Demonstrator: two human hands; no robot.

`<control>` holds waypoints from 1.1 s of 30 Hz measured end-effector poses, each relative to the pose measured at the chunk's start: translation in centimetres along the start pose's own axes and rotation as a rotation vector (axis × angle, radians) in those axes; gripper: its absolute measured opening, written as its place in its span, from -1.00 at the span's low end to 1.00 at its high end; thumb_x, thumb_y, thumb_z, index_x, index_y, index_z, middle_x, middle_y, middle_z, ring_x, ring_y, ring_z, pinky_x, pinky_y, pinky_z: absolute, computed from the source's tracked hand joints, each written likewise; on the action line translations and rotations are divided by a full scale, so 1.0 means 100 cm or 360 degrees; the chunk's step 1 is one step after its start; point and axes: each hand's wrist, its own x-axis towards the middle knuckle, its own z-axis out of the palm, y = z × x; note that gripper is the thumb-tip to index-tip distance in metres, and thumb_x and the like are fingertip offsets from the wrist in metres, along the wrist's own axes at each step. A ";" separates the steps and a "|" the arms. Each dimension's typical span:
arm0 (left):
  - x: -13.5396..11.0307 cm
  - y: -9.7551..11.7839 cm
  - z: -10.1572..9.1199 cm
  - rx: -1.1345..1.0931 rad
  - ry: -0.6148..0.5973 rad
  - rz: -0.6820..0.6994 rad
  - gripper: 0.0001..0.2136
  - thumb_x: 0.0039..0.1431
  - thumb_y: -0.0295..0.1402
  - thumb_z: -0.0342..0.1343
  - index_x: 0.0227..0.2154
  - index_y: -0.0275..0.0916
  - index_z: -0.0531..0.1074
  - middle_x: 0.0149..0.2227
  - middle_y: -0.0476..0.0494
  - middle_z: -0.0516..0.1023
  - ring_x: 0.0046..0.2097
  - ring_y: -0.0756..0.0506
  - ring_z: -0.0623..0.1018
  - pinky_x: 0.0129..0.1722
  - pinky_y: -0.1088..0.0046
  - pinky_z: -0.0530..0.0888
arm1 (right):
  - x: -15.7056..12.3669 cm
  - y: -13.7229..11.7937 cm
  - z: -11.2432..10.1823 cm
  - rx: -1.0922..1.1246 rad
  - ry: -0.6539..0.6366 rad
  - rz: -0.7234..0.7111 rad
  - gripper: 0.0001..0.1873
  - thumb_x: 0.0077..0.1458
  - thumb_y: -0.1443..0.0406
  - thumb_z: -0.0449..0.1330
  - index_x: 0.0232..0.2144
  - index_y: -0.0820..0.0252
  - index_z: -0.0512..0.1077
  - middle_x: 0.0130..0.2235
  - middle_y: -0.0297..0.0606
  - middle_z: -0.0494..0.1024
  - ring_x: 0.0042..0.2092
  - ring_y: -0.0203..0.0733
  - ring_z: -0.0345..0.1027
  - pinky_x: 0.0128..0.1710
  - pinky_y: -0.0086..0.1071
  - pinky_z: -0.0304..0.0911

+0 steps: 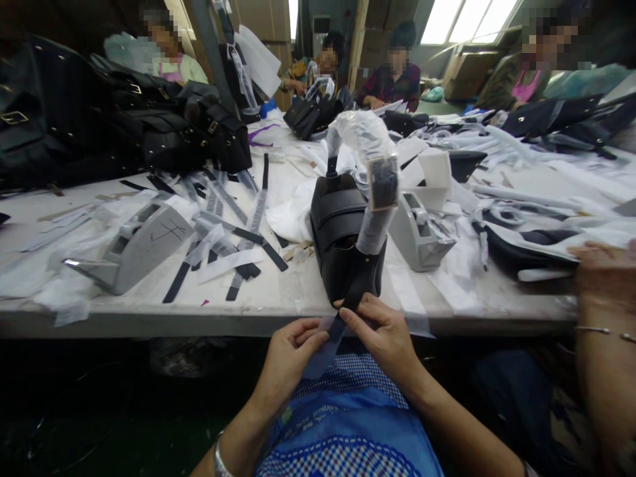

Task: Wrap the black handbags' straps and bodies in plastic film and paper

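Note:
A black handbag [338,232] stands at the table's front edge, its raised handle [372,228] wrapped in clear film and white padding. A black strap [354,291] runs from the bag's near side down over the edge. My right hand [382,331] is closed, pinching this strap between thumb and fingers. Lower and to the left, my left hand [293,354] is closed on a piece of translucent plastic film [320,361] lying along the strap's lower end. Exactly where film and strap meet is partly hidden by my fingers.
Grey tape dispensers [134,245] [420,232] stand left and right of the bag. Black strips [258,238] lie scattered on the table. Black bags [163,126] are piled at left. Another person's hand [603,271] is at right; several people sit across the table.

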 end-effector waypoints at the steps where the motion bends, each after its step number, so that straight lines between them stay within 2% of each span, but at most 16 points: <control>1: 0.003 0.002 0.005 -0.0034 0.0024 0.0023 -0.68 0.01 -0.22 0.38 -0.19 -0.28 0.60 -0.22 -0.21 0.69 -0.20 -0.14 0.66 -0.23 0.47 0.53 | 0.001 0.001 -0.002 -0.0028 -0.0013 -0.0015 -0.77 0.24 0.16 0.22 -0.25 0.16 0.62 -0.20 -0.18 0.55 -0.12 -0.13 0.45 -0.10 -0.35 0.33; 3: 0.009 0.007 0.018 -0.0108 0.0050 0.0064 -0.68 0.01 -0.20 0.38 -0.21 -0.28 0.60 -0.23 -0.19 0.70 -0.22 -0.12 0.66 -0.24 0.49 0.53 | 0.002 0.003 -0.008 -0.0070 -0.0005 -0.0040 -0.69 0.29 0.13 0.14 -0.34 0.18 0.59 -0.21 -0.18 0.53 -0.15 -0.15 0.43 -0.12 -0.36 0.31; 7: 0.021 0.021 0.047 -0.0276 0.0011 0.0127 -0.69 0.03 -0.19 0.37 -0.21 -0.27 0.60 -0.28 -0.16 0.70 -0.26 -0.10 0.65 -0.26 0.50 0.55 | 0.006 0.001 -0.026 -0.0124 0.0162 -0.0081 -0.51 0.35 0.08 0.02 -0.55 0.19 0.42 -0.34 -0.21 0.49 -0.28 -0.20 0.39 -0.26 -0.38 0.27; 9: 0.028 0.028 0.060 -0.0333 -0.0007 0.0173 -0.66 0.03 -0.18 0.37 -0.18 -0.28 0.58 -0.31 -0.15 0.69 -0.30 -0.09 0.65 -0.27 0.48 0.55 | 0.011 -0.003 -0.034 -0.0140 0.0214 -0.0065 -0.51 0.33 0.05 0.04 -0.56 0.19 0.40 -0.41 -0.24 0.47 -0.35 -0.23 0.37 -0.31 -0.39 0.26; 13: 0.043 0.039 0.075 -0.0293 0.0009 0.0356 -0.68 0.04 -0.19 0.36 -0.21 -0.29 0.58 -0.33 -0.16 0.68 -0.32 -0.11 0.64 -0.28 0.44 0.56 | 0.026 -0.012 -0.043 -0.0166 0.0217 0.0005 -0.59 0.25 0.02 0.14 -0.44 0.19 0.51 -0.48 -0.29 0.46 -0.46 -0.25 0.32 -0.42 -0.41 0.24; 17: 0.052 0.041 0.076 -0.0092 0.0145 0.0591 -0.75 0.07 -0.20 0.33 -0.27 -0.27 0.60 -0.29 -0.13 0.68 -0.23 -0.12 0.63 -0.23 0.46 0.54 | 0.038 -0.014 -0.044 -0.0293 0.0220 0.0024 -0.64 0.16 0.04 0.24 -0.40 0.22 0.57 -0.48 -0.27 0.52 -0.45 -0.24 0.33 -0.47 -0.43 0.21; 21: 0.050 0.039 0.074 0.0043 0.0264 0.0658 -0.75 0.10 -0.16 0.29 -0.27 -0.23 0.60 -0.27 -0.10 0.66 -0.21 -0.12 0.61 -0.19 0.45 0.52 | 0.044 -0.014 -0.042 -0.0298 0.0203 0.0059 -0.62 0.12 0.03 0.27 -0.49 0.24 0.55 -0.53 -0.29 0.49 -0.48 -0.27 0.29 -0.50 -0.44 0.15; 24: 0.046 0.034 0.075 0.0028 0.0361 0.0699 -0.74 0.14 -0.13 0.25 -0.24 -0.21 0.58 -0.25 -0.08 0.64 -0.18 -0.11 0.60 -0.17 0.46 0.50 | 0.045 -0.013 -0.039 -0.0168 0.0136 0.0135 -0.58 0.11 0.02 0.27 -0.55 0.25 0.53 -0.59 -0.34 0.42 -0.53 -0.32 0.23 -0.54 -0.46 0.09; 26: 0.043 0.029 0.074 -0.0019 0.0362 0.0687 -0.71 0.17 -0.10 0.22 -0.19 -0.20 0.55 -0.22 -0.10 0.63 -0.16 -0.12 0.59 -0.16 0.44 0.50 | 0.045 -0.012 -0.036 -0.0035 0.0136 0.0169 -0.56 0.10 0.01 0.27 -0.58 0.24 0.51 -0.63 -0.38 0.37 -0.57 -0.35 0.17 -0.58 -0.47 0.05; 29: 0.040 0.019 0.073 -0.0035 0.0253 0.0589 -0.65 0.17 -0.07 0.22 -0.11 -0.21 0.50 -0.18 -0.13 0.62 -0.16 -0.14 0.60 -0.16 0.41 0.50 | 0.043 -0.008 -0.030 0.0117 0.0221 0.0215 -0.54 0.09 -0.01 0.29 -0.60 0.23 0.47 -0.69 -0.42 0.31 -0.63 -0.38 0.12 -0.62 -0.47 0.02; 33: 0.037 0.010 0.071 -0.0014 0.0241 0.0507 -0.66 0.14 -0.09 0.25 -0.16 -0.23 0.51 -0.23 -0.13 0.63 -0.18 -0.13 0.60 -0.21 0.45 0.49 | 0.041 -0.003 -0.024 0.0179 0.0332 0.0240 -0.55 0.08 -0.02 0.29 -0.58 0.23 0.48 -0.71 -0.43 0.31 -0.64 -0.37 0.15 -0.62 -0.47 0.06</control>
